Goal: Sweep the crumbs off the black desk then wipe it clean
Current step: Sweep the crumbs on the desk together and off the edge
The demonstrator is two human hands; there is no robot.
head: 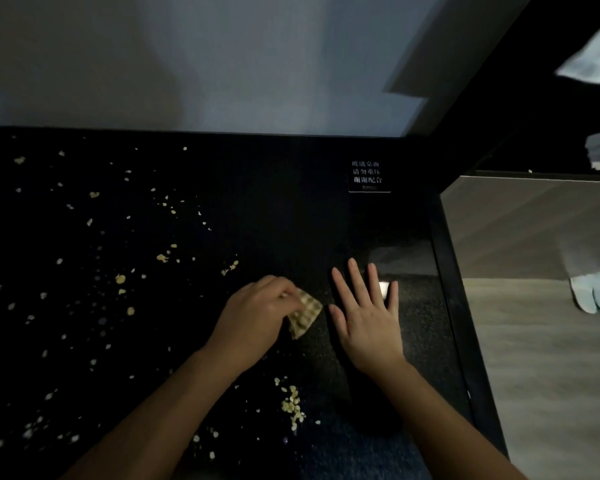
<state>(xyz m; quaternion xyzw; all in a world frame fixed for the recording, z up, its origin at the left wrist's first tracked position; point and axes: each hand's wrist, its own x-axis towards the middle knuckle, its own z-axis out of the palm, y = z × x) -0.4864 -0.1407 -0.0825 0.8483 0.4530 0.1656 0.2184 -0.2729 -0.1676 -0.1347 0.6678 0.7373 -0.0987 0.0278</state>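
Crumbs (pixel 118 278) lie scattered over the left half of the desk (pixel 274 209), pale flakes on glossy black. They run from the far left corner down to the near edge. A few larger bits sit near the middle. A denser heap (pixel 291 405) lies close to the near edge, between the two forearms.

The left hand (pixel 257 313) is low over the desk just right of the scatter, knuckles up and fingers curled. It pinches a tan piece (pixel 303 315) with a grid pattern, which sticks out to the right from under the fingers. Whether this is a cloth or something stiffer, I cannot tell. Its lower corner seems to touch the desk.

Just beside it, the right hand (pixel 368 320) lies flat on the desk, palm down, fingers straight and spread, holding nothing. No crumbs show on the desk around it, only a dull sheen and a small bright reflection by the fingers.

Further back and to the right, a small sign (pixel 368 176) with white characters stands on the desk near the grey wall (pixel 222 64).

The desk's right edge runs diagonally. Beyond it is a pale wood-grain floor (pixel 551 358). At the far right border hangs some white fabric (pixel 593 289), too blurred to make out.
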